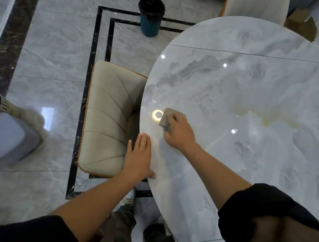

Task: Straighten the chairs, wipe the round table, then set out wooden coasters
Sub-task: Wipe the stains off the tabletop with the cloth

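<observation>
Two hands at work on the counter (251, 93). Right hand (180, 133) pressed down on a grey cloth (167, 117), fingers curled over its near edge, close to the left rim. Left hand (138, 157) open, flat, empty, palm on the rim just beside the chair (108, 117). Chair tucked in under the rim, squared to it, so probably straightened already; second chair (257, 6) at the far side, mostly cropped, alignment hard to judge. Wiping apparently midway: yellowish smear (264, 118) well right of the cloth, not yet reached. No coasters anywhere in view, so setting out not yet begun. Beyond, on the floor, a lined bin (151, 16).
</observation>
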